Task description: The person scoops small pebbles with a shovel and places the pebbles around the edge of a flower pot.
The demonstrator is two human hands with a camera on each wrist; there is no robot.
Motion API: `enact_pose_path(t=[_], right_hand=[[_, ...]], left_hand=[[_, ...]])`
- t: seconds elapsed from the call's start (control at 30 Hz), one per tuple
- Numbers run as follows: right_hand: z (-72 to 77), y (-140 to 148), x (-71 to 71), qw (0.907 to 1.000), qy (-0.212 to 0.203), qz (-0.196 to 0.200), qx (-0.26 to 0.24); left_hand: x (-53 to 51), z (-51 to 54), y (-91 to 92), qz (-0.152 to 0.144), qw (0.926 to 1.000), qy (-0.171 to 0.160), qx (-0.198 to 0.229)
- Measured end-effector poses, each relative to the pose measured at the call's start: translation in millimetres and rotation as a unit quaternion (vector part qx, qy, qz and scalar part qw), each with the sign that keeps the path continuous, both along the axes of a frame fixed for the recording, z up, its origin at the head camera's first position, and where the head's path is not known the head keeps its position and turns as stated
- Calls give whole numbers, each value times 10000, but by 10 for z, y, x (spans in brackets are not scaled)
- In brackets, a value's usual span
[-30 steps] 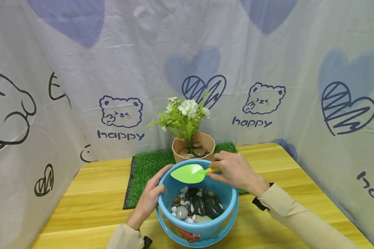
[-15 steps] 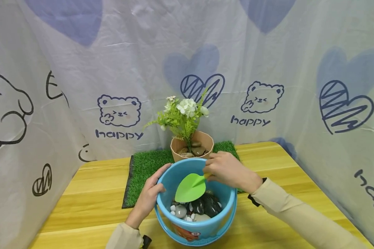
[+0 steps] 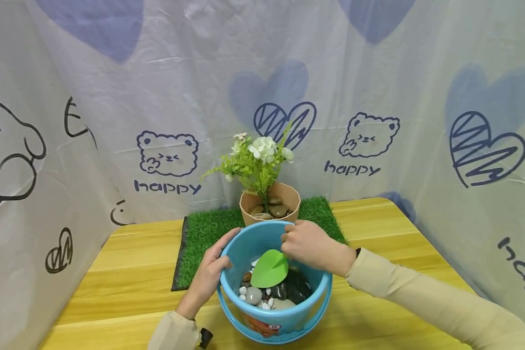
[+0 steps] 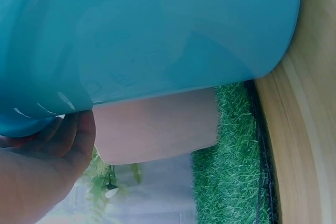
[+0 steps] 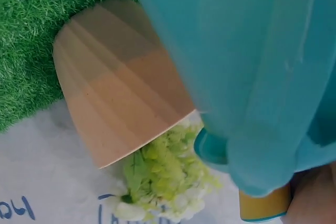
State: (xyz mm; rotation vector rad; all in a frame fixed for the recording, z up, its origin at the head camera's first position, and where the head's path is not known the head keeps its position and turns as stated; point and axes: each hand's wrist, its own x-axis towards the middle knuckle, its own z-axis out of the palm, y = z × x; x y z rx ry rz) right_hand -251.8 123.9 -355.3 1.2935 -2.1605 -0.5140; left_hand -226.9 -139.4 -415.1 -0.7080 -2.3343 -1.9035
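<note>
A blue bucket (image 3: 284, 324) stands on the table, with dark, grey and small white stones (image 3: 254, 295) at its bottom. My left hand (image 3: 209, 270) grips the bucket's left rim, thumb on the inner side and fingers outside, as the left wrist view also shows. Inside the bucket, my right hand (image 3: 313, 246) holds a toy shovel by its handle. The shovel's green blade (image 3: 269, 270) points down and left over the stones; whether it touches them I cannot tell. In the right wrist view the yellow handle (image 5: 265, 203) shows beyond the rim, partly hidden by the bucket.
Just behind the bucket is a beige flower pot (image 3: 291, 198) with stones and a white-flowered plant (image 3: 262, 160). It stands on a green turf mat (image 3: 201, 243). The wooden table (image 3: 127, 272) backs onto a printed cloth (image 3: 192, 73).
My right hand has lowered the shovel from rim height into the bucket, its blade tilting downward and leftward over the stones. The left hand keeps its grip on the rim.
</note>
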Motion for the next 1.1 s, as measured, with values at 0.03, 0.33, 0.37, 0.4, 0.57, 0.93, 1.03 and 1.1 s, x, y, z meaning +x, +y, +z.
enact_pose_path(t=[0.03, 0.33, 0.37, 0.4, 0.57, 0.93, 1.03, 1.1], right_hand=[[4, -16, 17, 10000, 43, 0, 53], [41, -126, 94, 9989, -251, 23, 388], [32, -126, 84, 9985, -382, 58, 395], [23, -123, 73, 9979, -497, 80, 403], [-9, -62, -2, 9919, -1245, 17, 245], [-27, -68, -6, 9882, -1472, 408, 134], [-29, -54, -24, 9829, -1786, 415, 151], [-28, -37, -39, 9808, -1891, 453, 172]], left_hand=[[-1, 0, 1, -7, 10000, 11, -5], [-11, 15, 9, -23, 10000, -25, 19], [-13, 17, 11, -34, 10000, -33, 27], [-15, 17, 14, -53, 10000, -47, 42], [-13, 16, 19, -71, 9999, -82, 51], [-13, 5, 10, -38, 10000, -37, 58], [-2, 5, 13, 14, 9999, -90, 62], [-2, 11, 20, 42, 9999, -88, 67]])
